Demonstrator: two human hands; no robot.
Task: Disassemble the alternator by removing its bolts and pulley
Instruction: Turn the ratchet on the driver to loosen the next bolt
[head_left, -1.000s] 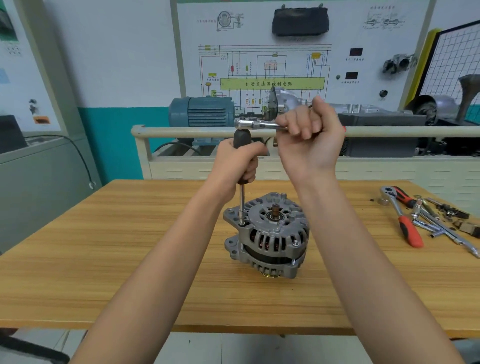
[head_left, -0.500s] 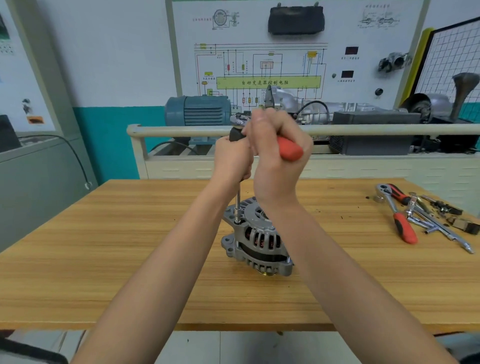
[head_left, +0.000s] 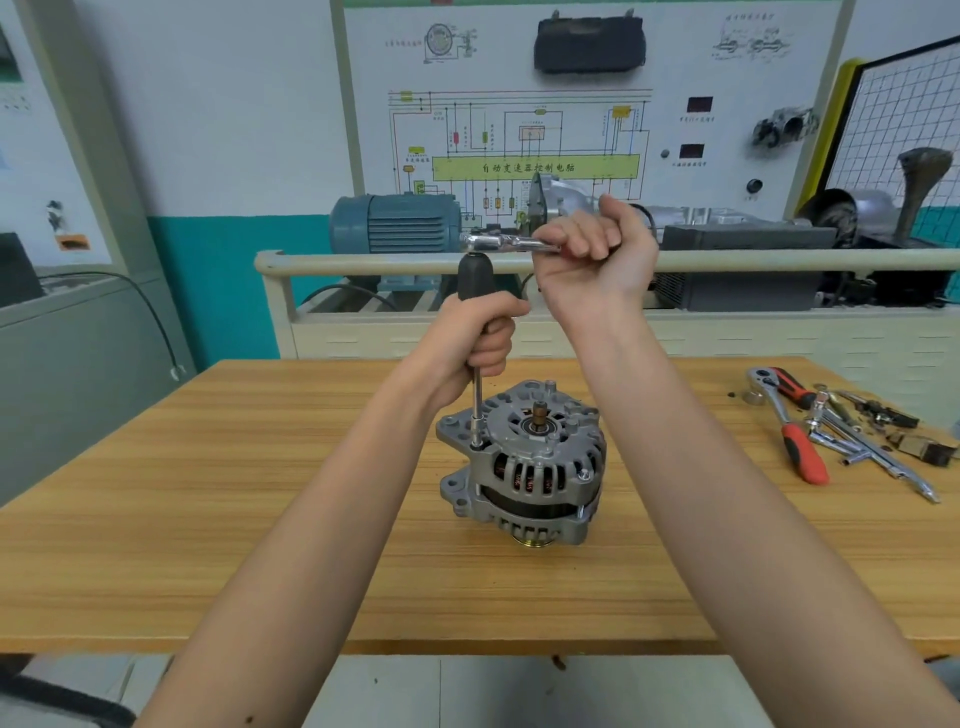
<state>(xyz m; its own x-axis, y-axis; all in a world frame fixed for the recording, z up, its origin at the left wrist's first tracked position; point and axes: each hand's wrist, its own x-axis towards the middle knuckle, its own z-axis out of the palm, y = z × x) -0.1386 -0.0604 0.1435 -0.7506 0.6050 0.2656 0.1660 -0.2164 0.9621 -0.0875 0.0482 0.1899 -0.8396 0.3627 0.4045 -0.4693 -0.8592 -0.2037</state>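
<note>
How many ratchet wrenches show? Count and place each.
2. A chrome ratchet wrench in the right hand above the grey metal alternator; a red-handled ratchet wrench on the wooden table, right. The tool pile may hide more.

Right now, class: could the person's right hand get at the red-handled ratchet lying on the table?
Probably yes, but not at once. The red-handled ratchet lies uncovered on the table to the right, with nothing between. The right hand, though, has its grip on the ratchet over the alternator and must let go first.
</note>
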